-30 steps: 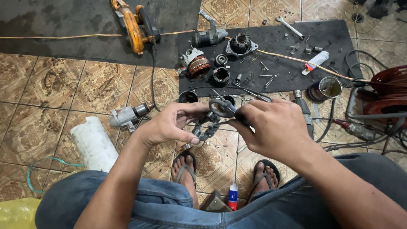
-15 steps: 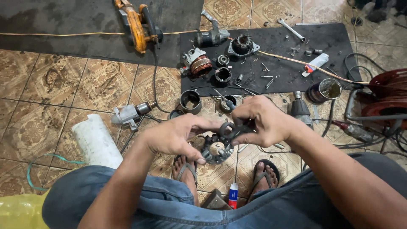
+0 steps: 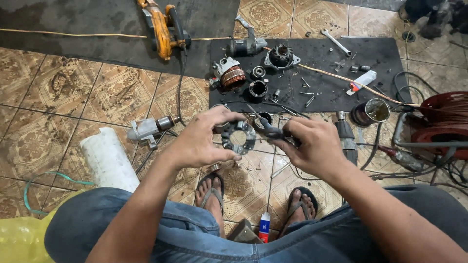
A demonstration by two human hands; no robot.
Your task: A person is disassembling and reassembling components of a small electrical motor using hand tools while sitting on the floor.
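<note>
Head view: left hand [image 3: 200, 141] grips ring-shaped metal part [image 3: 238, 137], right hand [image 3: 312, 146] pliers [image 3: 265, 127], whose handles its fingers hide.

Ring part [image 3: 238, 137] between both hands.

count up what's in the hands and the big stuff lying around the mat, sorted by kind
Round metal motor part, in the left hand: 1
Pliers, in the right hand: 1
Orange power tools: 1
White pipe pieces: 1
Metal cans: 1
Wrenches on the black mat: 1
Total: 6
</note>
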